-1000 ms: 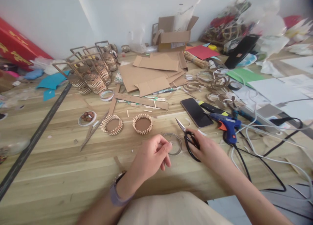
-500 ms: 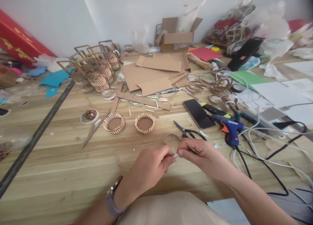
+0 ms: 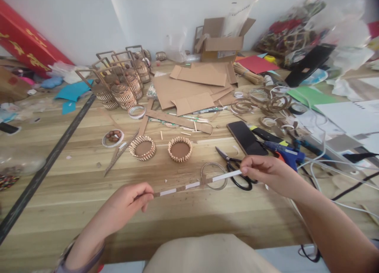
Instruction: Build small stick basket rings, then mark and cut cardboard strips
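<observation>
A narrow brown-and-white strip is stretched slantwise between my hands, just over the tabletop. My left hand pinches its brown end, fingers closed. At the other end, my right hand pinches the white part, higher and farther right. Behind the strip lies a thin ring, partly crossed by it. Black-handled scissors rest beside the ring, close to my right hand. Two round trays edged with short sticks, a left one and a right one, sit beyond the strip.
A phone and a blue glue gun with tangled cables lie to the right. Small lantern-like baskets with handles stand at the back left. Cardboard sheets and an open carton are behind. Nearer is a dish of brown beads.
My hands have drawn apart, the left moving left and the right moving right and slightly up. The strip now shows stretched between them. The view has shifted slightly.
</observation>
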Action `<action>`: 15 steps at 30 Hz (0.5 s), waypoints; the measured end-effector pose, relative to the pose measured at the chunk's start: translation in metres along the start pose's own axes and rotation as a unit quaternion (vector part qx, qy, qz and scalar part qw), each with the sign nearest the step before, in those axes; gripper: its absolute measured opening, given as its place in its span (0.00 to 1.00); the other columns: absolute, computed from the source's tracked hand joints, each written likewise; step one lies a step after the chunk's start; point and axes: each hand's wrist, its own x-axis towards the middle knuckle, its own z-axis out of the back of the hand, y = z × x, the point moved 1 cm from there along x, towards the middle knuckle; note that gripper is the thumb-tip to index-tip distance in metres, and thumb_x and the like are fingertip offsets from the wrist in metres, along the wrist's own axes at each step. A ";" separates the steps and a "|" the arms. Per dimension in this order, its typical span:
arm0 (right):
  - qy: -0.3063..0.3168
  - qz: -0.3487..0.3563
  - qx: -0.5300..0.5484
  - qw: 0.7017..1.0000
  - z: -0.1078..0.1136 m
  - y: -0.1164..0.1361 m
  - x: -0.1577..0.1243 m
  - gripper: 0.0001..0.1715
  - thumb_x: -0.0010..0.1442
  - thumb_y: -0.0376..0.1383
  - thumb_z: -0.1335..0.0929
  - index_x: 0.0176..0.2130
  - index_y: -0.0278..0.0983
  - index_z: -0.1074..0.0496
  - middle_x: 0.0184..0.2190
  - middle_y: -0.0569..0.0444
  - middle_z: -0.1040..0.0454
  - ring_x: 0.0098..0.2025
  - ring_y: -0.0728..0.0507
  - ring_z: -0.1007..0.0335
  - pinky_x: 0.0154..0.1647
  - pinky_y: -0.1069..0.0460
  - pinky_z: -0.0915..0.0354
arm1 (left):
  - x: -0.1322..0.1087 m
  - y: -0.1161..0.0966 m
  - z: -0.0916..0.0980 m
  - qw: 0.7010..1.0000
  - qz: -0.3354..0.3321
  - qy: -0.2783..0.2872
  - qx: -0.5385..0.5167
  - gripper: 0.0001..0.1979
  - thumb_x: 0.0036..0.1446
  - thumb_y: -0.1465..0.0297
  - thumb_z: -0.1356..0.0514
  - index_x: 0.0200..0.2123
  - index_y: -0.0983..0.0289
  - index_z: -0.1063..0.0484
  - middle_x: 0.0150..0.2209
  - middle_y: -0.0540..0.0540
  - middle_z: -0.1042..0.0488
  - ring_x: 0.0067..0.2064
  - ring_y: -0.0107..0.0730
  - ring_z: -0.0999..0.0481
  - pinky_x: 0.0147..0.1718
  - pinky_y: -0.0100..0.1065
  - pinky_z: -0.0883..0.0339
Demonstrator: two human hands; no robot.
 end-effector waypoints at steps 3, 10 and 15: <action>-0.002 0.033 -0.035 0.999 0.001 -0.005 0.001 0.30 0.59 0.61 0.33 0.28 0.38 0.26 0.23 0.54 0.29 0.26 0.47 0.39 0.26 0.52 0.43 | 0.003 0.004 0.003 1.000 0.011 -0.009 0.006 0.16 0.61 0.58 0.51 0.30 0.59 0.30 0.24 0.47 0.26 0.26 0.31 0.31 0.27 0.29 0.40; -0.064 0.152 -0.181 0.969 0.019 0.009 0.042 0.20 0.64 0.50 0.35 0.31 0.40 0.26 0.27 0.52 0.24 0.28 0.45 0.31 0.30 0.51 0.38 | 0.035 -0.003 0.025 0.977 -0.006 -0.197 0.083 0.14 0.62 0.59 0.51 0.35 0.59 0.29 0.29 0.50 0.23 0.29 0.35 0.26 0.31 0.32 0.37; -0.200 0.183 -0.325 0.906 0.017 0.013 0.106 0.13 0.66 0.39 0.37 0.34 0.38 0.27 0.30 0.49 0.23 0.33 0.42 0.29 0.34 0.50 0.38 | 0.075 -0.027 0.038 0.853 -0.012 -0.424 0.305 0.12 0.65 0.66 0.47 0.30 0.63 0.30 0.33 0.59 0.25 0.37 0.45 0.26 0.35 0.38 0.36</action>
